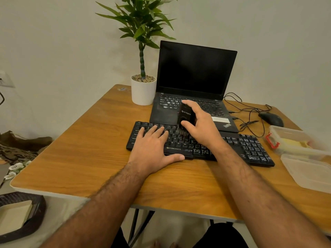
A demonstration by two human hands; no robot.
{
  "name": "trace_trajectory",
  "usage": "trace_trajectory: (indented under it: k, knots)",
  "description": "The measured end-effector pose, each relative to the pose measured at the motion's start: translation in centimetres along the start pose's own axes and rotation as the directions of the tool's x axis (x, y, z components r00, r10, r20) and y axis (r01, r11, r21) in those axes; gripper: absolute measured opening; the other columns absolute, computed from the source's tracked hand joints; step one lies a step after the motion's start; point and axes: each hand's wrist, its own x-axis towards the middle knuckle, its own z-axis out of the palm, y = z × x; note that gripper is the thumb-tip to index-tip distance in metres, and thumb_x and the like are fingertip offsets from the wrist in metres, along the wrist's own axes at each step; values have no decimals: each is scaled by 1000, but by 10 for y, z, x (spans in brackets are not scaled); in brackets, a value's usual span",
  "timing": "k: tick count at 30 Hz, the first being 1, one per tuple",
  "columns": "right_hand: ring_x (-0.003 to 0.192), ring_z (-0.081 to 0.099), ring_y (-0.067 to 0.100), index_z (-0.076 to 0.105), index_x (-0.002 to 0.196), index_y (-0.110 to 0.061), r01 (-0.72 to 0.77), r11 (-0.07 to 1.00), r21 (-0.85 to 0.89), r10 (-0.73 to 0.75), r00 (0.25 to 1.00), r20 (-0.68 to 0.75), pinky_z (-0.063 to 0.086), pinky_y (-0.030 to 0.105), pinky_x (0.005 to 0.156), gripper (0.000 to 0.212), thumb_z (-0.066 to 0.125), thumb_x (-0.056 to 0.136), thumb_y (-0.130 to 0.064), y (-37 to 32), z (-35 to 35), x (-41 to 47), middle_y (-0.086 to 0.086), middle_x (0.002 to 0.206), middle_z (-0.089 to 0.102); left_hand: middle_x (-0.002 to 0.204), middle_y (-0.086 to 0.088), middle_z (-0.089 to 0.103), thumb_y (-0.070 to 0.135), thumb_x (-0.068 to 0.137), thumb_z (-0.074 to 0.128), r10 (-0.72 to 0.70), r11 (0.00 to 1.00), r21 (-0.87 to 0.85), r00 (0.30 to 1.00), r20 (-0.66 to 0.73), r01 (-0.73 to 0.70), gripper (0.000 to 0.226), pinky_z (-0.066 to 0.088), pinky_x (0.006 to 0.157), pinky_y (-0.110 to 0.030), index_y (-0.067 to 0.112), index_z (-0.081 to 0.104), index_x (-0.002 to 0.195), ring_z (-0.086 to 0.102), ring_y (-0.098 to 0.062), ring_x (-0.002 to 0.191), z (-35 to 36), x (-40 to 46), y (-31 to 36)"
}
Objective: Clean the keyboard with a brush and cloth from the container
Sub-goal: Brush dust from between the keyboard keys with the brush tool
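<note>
My right hand (198, 122): grips the black brush (186, 117), bristles down on the keys.
My left hand (152, 145): lies flat, fingers straight, on the keyboard (250, 147).
Container (293, 140): on the table (80, 149), right of the keyboard.

left hand (152, 145): flat, fingers straight, palm down, thumb spread | right hand (198, 124): raised, fingers and thumb curled in a grip | both forearms stretched forward

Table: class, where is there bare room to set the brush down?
Free: the table's left half, left of the keyboard and plant pot; also the front strip. Crowded: right side, with container, lid, mouse, cables.
</note>
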Motion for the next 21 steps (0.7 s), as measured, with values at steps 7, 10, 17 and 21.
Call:
trace_trajectory:
  k: [7, 10, 17, 21]
  knots:
    - [102, 62, 11, 42, 141, -39, 23, 1000, 6, -23, 997, 74, 54, 21, 81, 63, 67, 90, -12, 3, -3, 6, -11, 118, 55, 164, 1, 24, 98, 67, 12, 2, 1000, -10, 1000, -6, -2, 119, 5, 124, -50, 21, 28, 156, 12, -18, 153, 0, 0, -1]
    - [102, 59, 10, 40, 142, -39, -11, 999, -46, 11, 1000, -5, 56, 27, 84, 64, 67, 90, -13, 7, -3, 8, -10, 117, 55, 164, 2, 24, 98, 68, 13, -1, 1000, -16, 1000, -10, 1, 118, 4, 124, -50, 22, 28, 156, 12, -17, 153, 1, 0, -1]
    - [98, 59, 7, 40, 142, -38, -19, 999, 38, 18, 999, 36, 53, 15, 74, 64, 68, 90, -12, 6, 0, -8, -6, 125, 53, 163, 3, 28, 100, 64, 16, -8, 999, -41, 1000, -22, 7, 120, 7, 124, -50, 24, 34, 154, 15, -15, 152, -1, -2, -1]
    - [101, 58, 3, 41, 140, -39, -26, 996, 89, 20, 997, 70, 54, 15, 74, 64, 68, 90, -13, -1, -8, -14, -6, 127, 51, 163, 4, 27, 103, 58, 13, -3, 999, -36, 1000, -14, 2, 125, 8, 124, -51, 27, 34, 154, 15, -16, 152, -3, -5, -1]
